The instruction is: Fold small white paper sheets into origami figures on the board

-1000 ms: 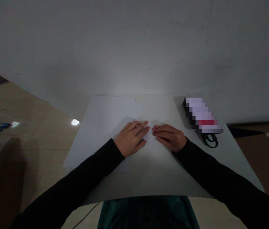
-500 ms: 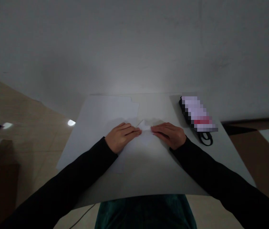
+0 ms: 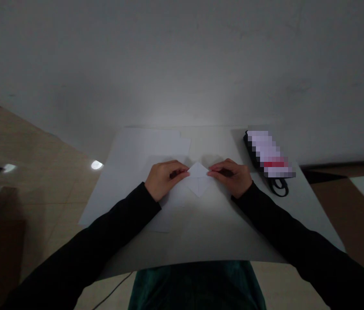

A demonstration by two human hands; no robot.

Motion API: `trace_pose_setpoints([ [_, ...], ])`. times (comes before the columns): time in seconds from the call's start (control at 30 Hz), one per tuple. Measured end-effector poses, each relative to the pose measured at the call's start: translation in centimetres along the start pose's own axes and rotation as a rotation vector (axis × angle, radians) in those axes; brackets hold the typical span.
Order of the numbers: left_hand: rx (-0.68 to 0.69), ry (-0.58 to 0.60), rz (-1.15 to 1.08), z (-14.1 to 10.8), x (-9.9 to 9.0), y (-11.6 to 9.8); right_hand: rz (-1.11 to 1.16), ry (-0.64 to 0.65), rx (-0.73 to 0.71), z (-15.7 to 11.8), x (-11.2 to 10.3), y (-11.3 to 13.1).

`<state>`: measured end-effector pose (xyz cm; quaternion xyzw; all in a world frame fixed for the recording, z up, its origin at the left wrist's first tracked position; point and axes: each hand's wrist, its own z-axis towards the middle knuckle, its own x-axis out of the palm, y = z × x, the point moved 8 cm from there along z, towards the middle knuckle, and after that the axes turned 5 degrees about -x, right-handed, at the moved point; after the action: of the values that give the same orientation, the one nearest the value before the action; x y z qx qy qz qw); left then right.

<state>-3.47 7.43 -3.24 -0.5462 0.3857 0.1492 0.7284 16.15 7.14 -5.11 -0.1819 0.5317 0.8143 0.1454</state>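
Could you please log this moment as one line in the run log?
left hand: pinching left corner of folded white paper | right hand: pinching its right corner | nearby: loose white sheets

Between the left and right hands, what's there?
A small folded white paper, diamond-shaped, lies between the left hand and right hand, fingertips at its edges; head view.

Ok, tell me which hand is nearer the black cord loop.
Right hand, left of the black cord loop; left hand farther, beyond the folded paper.
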Motion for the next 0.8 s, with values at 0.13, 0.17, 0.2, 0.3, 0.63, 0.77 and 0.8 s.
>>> trace_pose_setpoints([
  [0.13, -0.012, 0.0, -0.046, 0.2, 0.2, -0.4, -0.012, -0.014, 0.056, -0.1, 0.2, 0.0],
  [0.17, -0.006, 0.003, -0.06, 0.2, 0.4, -0.6, -0.016, -0.012, 0.066, -0.1, 0.2, 0.0],
  [0.2, -0.005, 0.006, -0.069, 0.3, 0.5, -0.8, -0.017, -0.01, 0.076, -0.1, 0.3, 0.0],
  [0.3, -0.028, 0.017, -0.056, 0.4, 0.8, -1.1, -0.02, -0.008, 0.11, 0.0, 0.4, -0.2],
  [0.63, -0.119, -0.091, 0.146, 1.5, 0.6, -0.7, -0.094, -0.024, 0.131, 0.3, 0.5, 0.2],
  [0.77, -0.124, -0.107, 0.205, 2.0, 0.3, -0.5, -0.152, -0.026, 0.109, 0.5, 0.4, 0.5],
  [0.8, -0.127, -0.106, 0.219, 2.1, 0.3, -0.5, -0.163, -0.026, 0.102, 0.5, 0.4, 0.6],
])
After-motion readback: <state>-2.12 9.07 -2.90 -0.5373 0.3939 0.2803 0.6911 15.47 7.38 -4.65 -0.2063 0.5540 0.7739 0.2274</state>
